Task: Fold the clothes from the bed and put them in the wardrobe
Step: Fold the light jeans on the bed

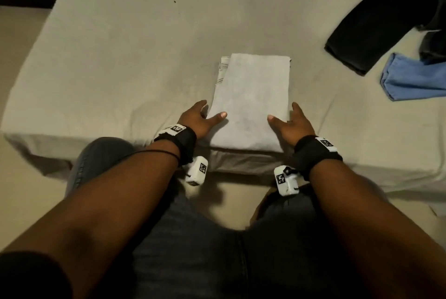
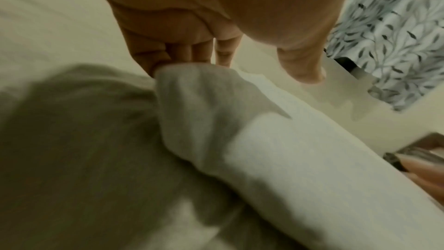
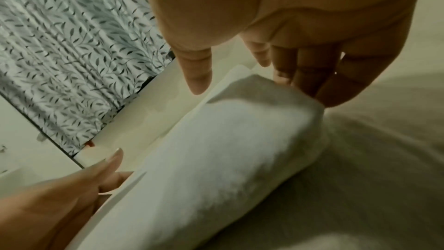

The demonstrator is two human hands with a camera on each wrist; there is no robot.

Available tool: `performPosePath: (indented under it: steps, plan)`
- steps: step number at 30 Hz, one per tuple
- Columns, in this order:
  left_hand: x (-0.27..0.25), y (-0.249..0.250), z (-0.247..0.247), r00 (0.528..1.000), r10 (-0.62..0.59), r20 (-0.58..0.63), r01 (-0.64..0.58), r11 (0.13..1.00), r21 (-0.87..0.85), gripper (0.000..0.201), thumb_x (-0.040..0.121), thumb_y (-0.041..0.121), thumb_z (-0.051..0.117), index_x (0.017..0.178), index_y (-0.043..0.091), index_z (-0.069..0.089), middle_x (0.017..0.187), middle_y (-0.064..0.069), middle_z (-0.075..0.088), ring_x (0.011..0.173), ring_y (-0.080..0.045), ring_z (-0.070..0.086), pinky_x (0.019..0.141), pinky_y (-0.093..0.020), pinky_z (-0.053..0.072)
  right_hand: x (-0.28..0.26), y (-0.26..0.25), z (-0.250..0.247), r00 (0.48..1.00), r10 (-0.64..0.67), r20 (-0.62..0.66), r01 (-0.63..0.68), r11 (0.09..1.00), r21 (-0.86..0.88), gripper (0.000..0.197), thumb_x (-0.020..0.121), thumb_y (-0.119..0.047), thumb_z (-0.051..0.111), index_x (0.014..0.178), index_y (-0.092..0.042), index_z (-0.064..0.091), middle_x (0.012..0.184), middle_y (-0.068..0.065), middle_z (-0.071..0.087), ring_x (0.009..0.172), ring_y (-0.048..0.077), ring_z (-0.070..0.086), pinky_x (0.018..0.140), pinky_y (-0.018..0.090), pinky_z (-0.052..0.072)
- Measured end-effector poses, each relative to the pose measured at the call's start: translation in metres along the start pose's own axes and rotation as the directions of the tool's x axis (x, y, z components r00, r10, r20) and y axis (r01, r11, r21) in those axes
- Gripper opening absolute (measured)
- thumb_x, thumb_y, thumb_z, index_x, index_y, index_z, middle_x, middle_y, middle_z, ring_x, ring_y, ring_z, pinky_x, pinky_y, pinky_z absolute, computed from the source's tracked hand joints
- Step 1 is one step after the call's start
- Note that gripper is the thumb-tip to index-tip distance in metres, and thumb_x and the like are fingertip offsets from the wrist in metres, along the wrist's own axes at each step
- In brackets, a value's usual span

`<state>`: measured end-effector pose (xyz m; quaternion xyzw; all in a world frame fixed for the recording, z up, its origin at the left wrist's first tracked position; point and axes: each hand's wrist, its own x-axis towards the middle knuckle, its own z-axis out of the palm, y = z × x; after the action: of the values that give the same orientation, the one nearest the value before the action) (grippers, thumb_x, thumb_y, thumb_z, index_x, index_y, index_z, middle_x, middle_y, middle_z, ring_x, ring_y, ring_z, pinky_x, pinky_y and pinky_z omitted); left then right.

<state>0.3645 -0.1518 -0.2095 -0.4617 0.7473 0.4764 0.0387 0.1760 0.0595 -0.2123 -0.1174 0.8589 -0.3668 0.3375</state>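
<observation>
A folded pale garment (image 1: pixel 251 103) lies in the middle of the frame on the bed (image 1: pixel 120 57), its near end right at the mattress edge in front of the person. Its long axis runs straight away from the body, toward the top of the frame.

The left hand (image 1: pixel 198 117) sits against the garment's left side and the right hand (image 1: pixel 293 121) against its right side, both at the near end and about equally close. Each thumb lies on top of the cloth, while the fingers (image 2: pixel 192 52) go down along the side edge; the wrist views show them tucked at or under the fold, clasping it. So the bundle sits directly between the two hands, which looks like a two-sided lift.

At the upper right of the frame, a black garment (image 1: pixel 369 26) and a blue garment (image 1: pixel 415 79) lie unfolded, well apart from the hands.
</observation>
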Motion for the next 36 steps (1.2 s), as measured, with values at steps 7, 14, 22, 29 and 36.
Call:
performPosePath:
  steps: [7, 14, 22, 29, 36]
  plan:
    - [0.028, 0.007, 0.025, 0.991, 0.132, 0.02, -0.132, 0.949, 0.285, 0.089, 0.07, 0.078, 0.07, 0.143, 0.034, 0.044, 0.139, 0.006, 0.057, 0.122, -0.019, 0.057, 0.095, -0.036, 0.048, 0.068, 0.003, -0.002, 0.985, 0.133, 0.107, -0.144, 0.984, 0.103, 0.055, 0.07, -0.051, 0.089, 0.058, -0.022, 0.044, 0.047, -0.016, 0.047, 0.051, 0.008, 0.052, 0.048, 0.017, 0.037]
    - [0.06, 0.048, 0.009, 0.947, -0.269, 0.176, 0.21, 0.933, 0.293, 0.094, 0.059, 0.062, 0.09, 0.132, 0.023, 0.046, 0.123, 0.008, 0.06, 0.11, -0.019, 0.06, 0.085, -0.031, 0.046, 0.076, 0.0, -0.008, 0.909, 0.248, 0.335, -0.339, 0.908, 0.247, 0.057, 0.061, -0.04, 0.094, 0.11, -0.019, 0.074, 0.104, -0.005, 0.077, 0.089, 0.013, 0.073, 0.077, 0.031, 0.06]
    - [0.008, 0.122, -0.043, 0.922, -0.265, 0.281, 0.299, 0.95, -0.088, 0.069, 0.076, 0.04, 0.088, 0.134, 0.021, 0.055, 0.125, 0.008, 0.064, 0.11, -0.014, 0.061, 0.089, -0.027, 0.045, -0.006, -0.101, -0.06, 0.919, 0.334, 0.21, -0.393, 0.826, 0.405, 0.059, 0.075, -0.035, 0.088, 0.125, -0.019, 0.06, 0.11, 0.001, 0.074, 0.097, 0.026, 0.072, 0.075, 0.041, 0.061]
    - [-0.091, 0.194, -0.179, 0.959, -0.239, 0.154, 0.272, 0.927, -0.258, 0.063, 0.078, 0.042, 0.086, 0.124, 0.021, 0.049, 0.11, 0.016, 0.061, 0.098, -0.006, 0.06, 0.086, -0.025, 0.046, -0.081, -0.28, -0.106, 0.962, 0.19, 0.195, -0.237, 0.936, 0.262, 0.047, 0.081, -0.032, 0.085, 0.114, -0.011, 0.059, 0.104, 0.005, 0.072, 0.093, 0.027, 0.071, 0.076, 0.042, 0.061]
    - [-0.119, 0.184, -0.297, 0.988, -0.15, 0.045, 0.155, 0.896, -0.416, 0.076, 0.066, 0.057, 0.087, 0.129, 0.024, 0.062, 0.12, 0.008, 0.072, 0.109, -0.013, 0.069, 0.098, -0.042, 0.056, -0.107, -0.398, -0.072, 0.968, -0.024, 0.251, -0.045, 0.963, 0.266, 0.038, 0.083, -0.026, 0.083, 0.112, -0.01, 0.065, 0.109, 0.0, 0.076, 0.101, 0.017, 0.072, 0.092, 0.038, 0.056]
